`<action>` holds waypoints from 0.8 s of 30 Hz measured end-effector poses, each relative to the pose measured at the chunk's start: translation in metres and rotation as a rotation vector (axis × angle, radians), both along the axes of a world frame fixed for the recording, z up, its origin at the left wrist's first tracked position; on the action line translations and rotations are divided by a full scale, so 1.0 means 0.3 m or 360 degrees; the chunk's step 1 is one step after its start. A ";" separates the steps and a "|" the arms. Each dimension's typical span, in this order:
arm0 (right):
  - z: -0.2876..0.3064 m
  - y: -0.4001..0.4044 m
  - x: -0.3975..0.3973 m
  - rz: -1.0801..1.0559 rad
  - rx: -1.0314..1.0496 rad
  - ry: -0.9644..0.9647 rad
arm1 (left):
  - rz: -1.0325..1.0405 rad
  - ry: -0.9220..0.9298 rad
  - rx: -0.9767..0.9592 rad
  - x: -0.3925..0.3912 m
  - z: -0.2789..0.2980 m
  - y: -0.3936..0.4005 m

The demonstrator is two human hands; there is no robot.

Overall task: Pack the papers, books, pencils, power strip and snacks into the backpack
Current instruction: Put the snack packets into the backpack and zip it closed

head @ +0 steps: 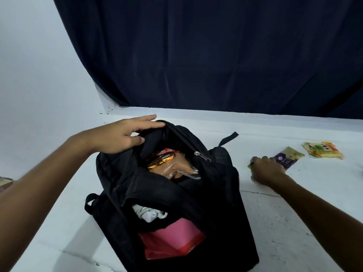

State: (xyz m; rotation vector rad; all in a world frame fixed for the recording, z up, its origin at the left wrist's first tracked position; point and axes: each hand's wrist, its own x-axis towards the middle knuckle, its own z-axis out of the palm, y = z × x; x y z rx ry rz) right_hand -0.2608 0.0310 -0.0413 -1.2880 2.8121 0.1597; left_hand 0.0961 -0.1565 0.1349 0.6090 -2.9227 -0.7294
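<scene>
Head view: backpack (216, 193) mostly packed; left hand (121, 134) fingers grip its rim, right hand (267, 171) fingers curl over a snack packet (286, 158) on the counter (294, 222).

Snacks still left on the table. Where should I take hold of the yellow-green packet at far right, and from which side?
Judging by its pose, pinch the yellow-green packet at its near edge, coming from above and the near side. It lies flat on the white table, apart from the purple packet beside the right hand.

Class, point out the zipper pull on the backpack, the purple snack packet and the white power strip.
zipper pull (201, 155), head view, metal tab.
purple snack packet (285, 160), head view, printed front.
white power strip (150, 214), head view, its exposed end.
</scene>
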 end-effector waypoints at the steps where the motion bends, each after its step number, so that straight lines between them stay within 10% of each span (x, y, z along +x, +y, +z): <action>1: 0.007 -0.006 0.011 0.0024 -0.0071 0.0038 | -0.0006 -0.0001 0.0000 -0.001 -0.001 0.000; 8: 0.276 -0.114 0.142 0.0221 -0.1034 -0.0285 | 0.0003 0.0003 -0.0011 0.002 -0.001 0.002; 13: 0.526 -0.109 0.407 0.0950 -0.1781 -0.0690 | -0.0004 0.0028 -0.0020 -0.001 -0.002 0.004; 17: 0.635 -0.059 0.601 0.1449 -0.1433 -0.0967 | -0.0061 0.0045 0.0000 0.002 -0.002 0.002; 24: 0.520 -0.143 0.738 0.1531 -0.0540 -0.0011 | -0.0008 0.0048 -0.0023 0.004 0.026 0.022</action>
